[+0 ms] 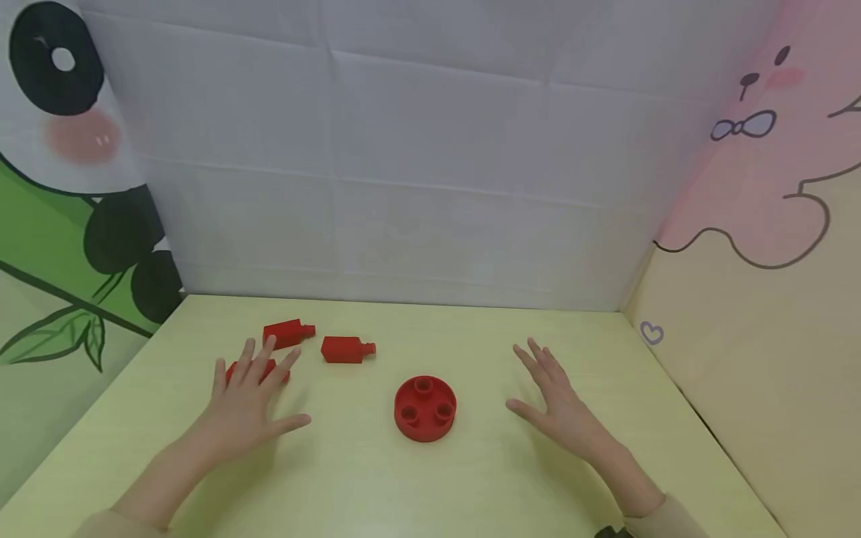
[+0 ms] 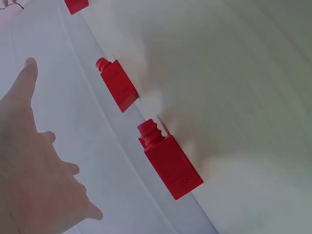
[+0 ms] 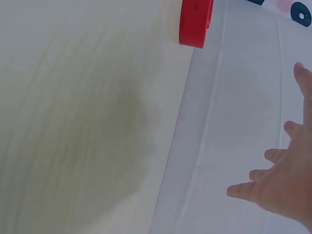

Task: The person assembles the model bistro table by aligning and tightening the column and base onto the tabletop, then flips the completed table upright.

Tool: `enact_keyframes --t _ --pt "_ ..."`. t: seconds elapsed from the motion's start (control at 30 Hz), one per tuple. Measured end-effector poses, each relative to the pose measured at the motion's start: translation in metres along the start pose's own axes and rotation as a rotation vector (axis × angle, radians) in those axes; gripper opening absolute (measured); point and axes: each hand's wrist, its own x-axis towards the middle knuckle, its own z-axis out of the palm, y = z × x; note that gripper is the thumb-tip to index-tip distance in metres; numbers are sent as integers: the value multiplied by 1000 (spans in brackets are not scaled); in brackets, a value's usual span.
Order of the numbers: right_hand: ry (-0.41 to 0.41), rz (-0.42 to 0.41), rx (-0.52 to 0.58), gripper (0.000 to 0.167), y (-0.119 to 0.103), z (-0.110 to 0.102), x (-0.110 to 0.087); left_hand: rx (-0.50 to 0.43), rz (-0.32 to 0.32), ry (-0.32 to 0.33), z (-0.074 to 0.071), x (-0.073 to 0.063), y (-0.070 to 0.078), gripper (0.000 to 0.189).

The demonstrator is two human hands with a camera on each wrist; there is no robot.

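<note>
Fingers spread, my left hand (image 1: 244,415) hovers over the left side of the table and holds nothing. It partly covers one red bottle-shaped block (image 1: 283,376) in the head view. Just beyond the fingertips lies a second red bottle-shaped block (image 1: 285,333), and a third one (image 1: 343,350) is to its right, necks pointing right. The left wrist view shows a threaded neck on the nearest block (image 2: 171,165). Between the hands sits a round red holder (image 1: 425,430) with three raised sockets. To its right my right hand (image 1: 561,411) is held with fingers extended, gripping nothing.
The pale yellow table (image 1: 417,493) ends at a white cloth wall (image 1: 430,224) behind. Printed panels stand at both sides, a panda (image 1: 87,138) at left and a pink bear (image 1: 753,194) at right. A small dark object (image 1: 612,532) shows by the right sleeve.
</note>
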Motion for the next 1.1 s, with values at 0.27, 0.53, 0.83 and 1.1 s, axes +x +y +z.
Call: enact_keyframes --t 0.27,0.53,0.83,1.1 --pt "-39 -65 210 92 -14 21 25 -59 84 46 -6 14 -24 103" --pt "-180 -36 482 105 -24 48 44 -170 96 11 -2 28 -52 101" --pt "-391 -18 614 106 -24 73 60 -230 15 -54 5 35 -91 100" --pt "-534 -1 527 105 -26 83 66 -315 -66 -130 10 37 -115 96"
